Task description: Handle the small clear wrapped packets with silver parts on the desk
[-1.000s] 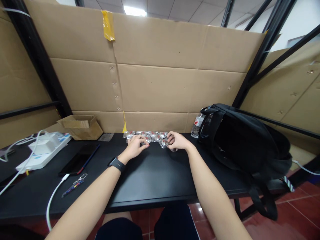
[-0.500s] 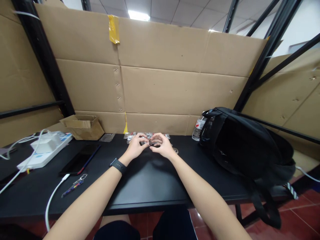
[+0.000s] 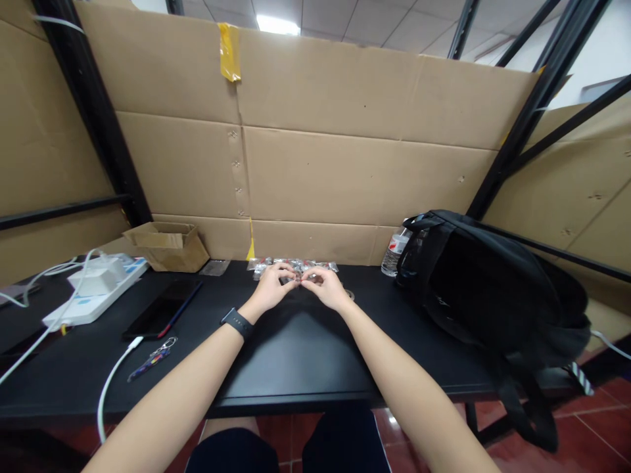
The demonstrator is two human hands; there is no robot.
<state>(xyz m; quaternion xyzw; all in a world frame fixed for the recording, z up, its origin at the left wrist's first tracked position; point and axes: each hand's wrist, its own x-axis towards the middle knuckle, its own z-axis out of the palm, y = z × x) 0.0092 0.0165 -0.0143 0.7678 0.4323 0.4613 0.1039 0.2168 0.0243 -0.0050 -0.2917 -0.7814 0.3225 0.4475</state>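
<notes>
Over the back middle of the black table [image 3: 305, 368], my left hand [image 3: 272, 288] and my right hand [image 3: 325, 288] meet fingertip to fingertip. Both are closed in a pinch on one small brownish object [image 3: 298, 279], too small and too covered by fingers to name. Just behind the hands lie several small clear plastic packets [image 3: 261, 264] with shiny contents. A round ring-shaped item [image 3: 350, 295] shows partly from behind my right wrist. My left wrist wears a dark watch [image 3: 236, 323].
On the left are a white power strip [image 3: 98, 297] with cables, a dark tablet [image 3: 160, 309], a keychain [image 3: 152, 363] and an open brown paper bag [image 3: 170, 246]. A water bottle [image 3: 394, 255] and a black backpack [image 3: 493, 289] stand at right. A cardboard wall [image 3: 315, 171] closes off the back.
My right hand's fingers have drawn into a tighter pinch at the small object. The whole view has shifted slightly; the things on the table keep their places.
</notes>
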